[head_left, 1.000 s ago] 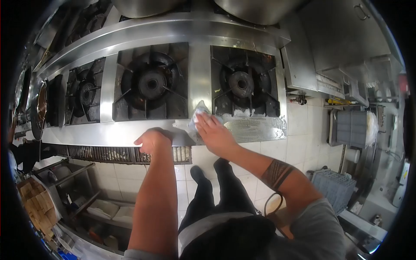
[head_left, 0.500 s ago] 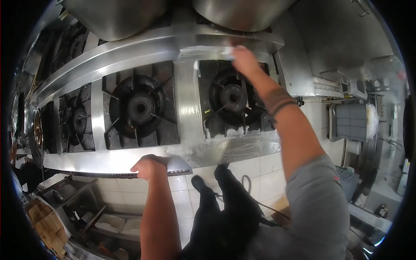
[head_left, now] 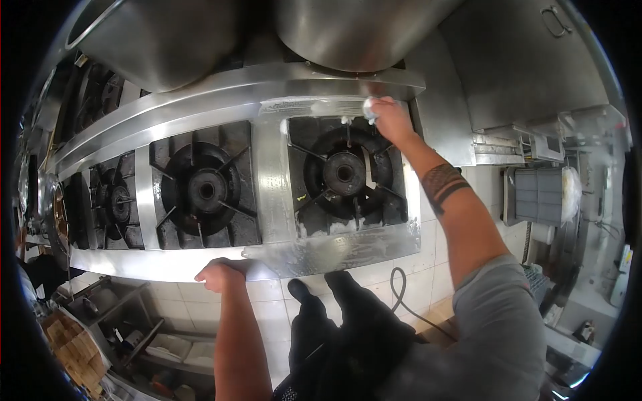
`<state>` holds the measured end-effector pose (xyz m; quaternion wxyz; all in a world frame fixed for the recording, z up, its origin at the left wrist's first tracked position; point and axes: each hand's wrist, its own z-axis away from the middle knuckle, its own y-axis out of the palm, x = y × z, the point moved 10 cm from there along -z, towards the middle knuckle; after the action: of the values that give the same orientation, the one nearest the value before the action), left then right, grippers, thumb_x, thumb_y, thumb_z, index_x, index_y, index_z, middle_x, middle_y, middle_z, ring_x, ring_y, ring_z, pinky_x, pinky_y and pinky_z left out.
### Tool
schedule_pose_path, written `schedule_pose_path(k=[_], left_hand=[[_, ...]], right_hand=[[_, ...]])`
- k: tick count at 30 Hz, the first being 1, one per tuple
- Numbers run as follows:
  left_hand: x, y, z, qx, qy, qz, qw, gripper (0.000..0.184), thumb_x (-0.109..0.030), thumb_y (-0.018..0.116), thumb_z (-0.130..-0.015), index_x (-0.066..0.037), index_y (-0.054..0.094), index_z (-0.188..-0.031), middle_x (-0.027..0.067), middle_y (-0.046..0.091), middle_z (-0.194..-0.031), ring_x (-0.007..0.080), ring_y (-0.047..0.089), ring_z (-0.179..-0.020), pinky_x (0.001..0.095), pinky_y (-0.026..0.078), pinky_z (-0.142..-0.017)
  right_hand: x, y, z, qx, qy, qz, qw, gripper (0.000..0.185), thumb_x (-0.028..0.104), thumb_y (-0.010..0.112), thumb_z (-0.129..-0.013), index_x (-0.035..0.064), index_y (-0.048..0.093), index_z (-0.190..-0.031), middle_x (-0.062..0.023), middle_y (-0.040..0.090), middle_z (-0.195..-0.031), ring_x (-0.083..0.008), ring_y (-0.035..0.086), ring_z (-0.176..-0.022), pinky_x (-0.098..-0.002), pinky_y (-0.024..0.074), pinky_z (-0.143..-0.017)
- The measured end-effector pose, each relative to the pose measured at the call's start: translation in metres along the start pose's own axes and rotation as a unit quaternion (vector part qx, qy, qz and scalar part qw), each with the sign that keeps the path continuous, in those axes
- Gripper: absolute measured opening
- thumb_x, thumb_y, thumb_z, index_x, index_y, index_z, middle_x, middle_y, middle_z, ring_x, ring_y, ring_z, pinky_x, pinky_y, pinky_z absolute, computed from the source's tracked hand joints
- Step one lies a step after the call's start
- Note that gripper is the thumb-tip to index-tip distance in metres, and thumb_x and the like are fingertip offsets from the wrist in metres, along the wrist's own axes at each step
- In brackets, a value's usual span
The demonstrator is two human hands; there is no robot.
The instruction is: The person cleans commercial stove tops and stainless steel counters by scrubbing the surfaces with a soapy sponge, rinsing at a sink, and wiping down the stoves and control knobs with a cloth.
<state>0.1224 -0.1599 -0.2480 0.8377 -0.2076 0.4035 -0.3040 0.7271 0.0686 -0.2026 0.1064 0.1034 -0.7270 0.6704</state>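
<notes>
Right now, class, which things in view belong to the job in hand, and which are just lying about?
Part of the job:
- what looks like a white cloth, in the right hand
- sudsy steel stove top, left hand at its front edge
- burner with suds around it

Apparently just lying about:
- large steel pot
- grey crate
- dark cord

Steel pots (head_left: 364,33) — cut off, cloth (head_left: 369,110) — partly hidden
</notes>
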Motion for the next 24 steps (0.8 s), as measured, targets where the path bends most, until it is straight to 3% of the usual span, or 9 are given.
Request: schedule_pose_path(k=[4, 5, 7, 8, 10, 12, 15, 17, 24], left_hand=[[0.001, 0.001, -0.010, -0.009, 0.002, -0.010, 1.000, 0.068, -0.044, 0.022, -0.104, 0.010, 0.051, -0.132, 0.0252, 0.057, -0.134, 0.0401, 0.057, -0.120, 0.0462, 0.045, -0.106], [0.000, 0.005, -0.024, -0.012, 0.042, -0.069, 0.997, 0.068, -0.044, 0.022, -0.104, 0.011, 0.052, -0.131, 0.0253, 0.057, -0.133, 0.0405, 0.057, -0.119, 0.0461, 0.046, -0.106], [-0.005, 0.008, -0.024, -0.014, 0.087, -0.133, 0.987, 0.068, -0.044, 0.023, -0.104, 0.011, 0.052, -0.130, 0.0255, 0.058, -0.132, 0.0408, 0.058, -0.118, 0.0460, 0.046, -0.106], [-0.001, 0.005, -0.018, -0.008, 0.053, -0.079, 0.995, 0.068, -0.043, 0.023, -0.104, 0.012, 0.053, -0.130, 0.0256, 0.058, -0.132, 0.0409, 0.057, -0.119, 0.0458, 0.046, -0.106], [-0.001, 0.000, -0.006, -0.003, 0.017, -0.028, 0.999, 0.068, -0.043, 0.023, -0.104, 0.012, 0.053, -0.129, 0.0256, 0.058, -0.132, 0.0410, 0.057, -0.119, 0.0457, 0.045, -0.106], [-0.007, -0.003, 0.010, 0.001, 0.025, -0.013, 1.000, 0.068, -0.042, 0.022, -0.103, 0.012, 0.053, -0.129, 0.0257, 0.058, -0.132, 0.0410, 0.057, -0.120, 0.0458, 0.045, -0.107], [-0.006, -0.003, 0.013, -0.007, 0.003, 0.011, 1.000, 0.068, -0.042, 0.021, -0.103, 0.013, 0.053, -0.129, 0.0260, 0.058, -0.132, 0.0410, 0.056, -0.120, 0.0459, 0.045, -0.107], [-0.005, -0.002, 0.010, -0.005, 0.006, 0.011, 1.000, 0.068, -0.042, 0.021, -0.103, 0.012, 0.053, -0.130, 0.0259, 0.058, -0.132, 0.0408, 0.056, -0.120, 0.0458, 0.045, -0.107], [-0.001, -0.001, 0.001, 0.002, 0.010, 0.011, 1.000, 0.067, -0.044, 0.024, -0.102, 0.009, 0.055, -0.129, 0.0236, 0.058, -0.134, 0.0401, 0.057, -0.121, 0.0447, 0.044, -0.107]], right_hand=[[0.062, 0.006, -0.004, -0.103, -0.065, -0.038, 0.992, 0.028, -0.007, 0.059, -0.066, 0.0083, 0.072, -0.087, -0.0107, 0.071, -0.102, -0.0322, 0.062, -0.105, -0.0415, 0.0502, -0.095], [0.086, 0.017, -0.020, -0.073, -0.084, -0.040, 0.993, 0.020, 0.001, 0.066, -0.066, 0.0065, 0.070, -0.085, -0.0121, 0.069, -0.099, -0.0316, 0.061, -0.109, -0.0403, 0.0493, -0.096], [0.128, 0.029, -0.039, -0.064, -0.111, -0.113, 0.985, 0.015, 0.002, 0.066, -0.068, 0.0080, 0.068, -0.082, -0.0113, 0.068, -0.094, -0.0318, 0.061, -0.103, -0.0409, 0.0502, -0.091], [0.125, 0.030, -0.043, -0.055, -0.078, -0.128, 0.987, 0.019, 0.001, 0.065, -0.069, 0.0092, 0.070, -0.085, -0.0113, 0.068, -0.095, -0.0317, 0.060, -0.103, -0.0407, 0.0502, -0.092], [0.116, 0.018, -0.033, -0.029, -0.141, -0.077, 0.987, 0.024, 0.001, 0.063, -0.071, 0.0114, 0.072, -0.091, -0.0121, 0.069, -0.100, -0.0330, 0.062, -0.102, -0.0418, 0.0509, -0.091], [0.052, 0.007, -0.018, -0.019, -0.046, -0.021, 0.999, 0.030, 0.001, 0.062, -0.072, 0.0136, 0.074, -0.096, -0.0132, 0.070, -0.105, -0.0343, 0.063, -0.102, -0.0427, 0.0519, -0.090], [0.002, -0.035, 0.017, -0.072, -0.007, -0.006, 0.997, 0.037, -0.003, 0.061, -0.072, 0.0141, 0.074, -0.103, -0.0129, 0.071, -0.108, -0.0346, 0.066, -0.100, -0.0415, 0.0539, -0.090], [-0.024, -0.038, 0.021, -0.078, 0.125, -0.023, 0.989, 0.039, -0.002, 0.062, -0.072, 0.0143, 0.073, -0.106, -0.0148, 0.071, -0.105, -0.0364, 0.067, -0.099, -0.0435, 0.0544, -0.088], [0.148, 0.013, -0.050, -0.119, -0.034, -0.129, 0.984, 0.030, 0.002, 0.062, -0.072, 0.0139, 0.073, -0.098, -0.0181, 0.070, -0.096, -0.0383, 0.066, -0.093, -0.0472, 0.0528, -0.085]])
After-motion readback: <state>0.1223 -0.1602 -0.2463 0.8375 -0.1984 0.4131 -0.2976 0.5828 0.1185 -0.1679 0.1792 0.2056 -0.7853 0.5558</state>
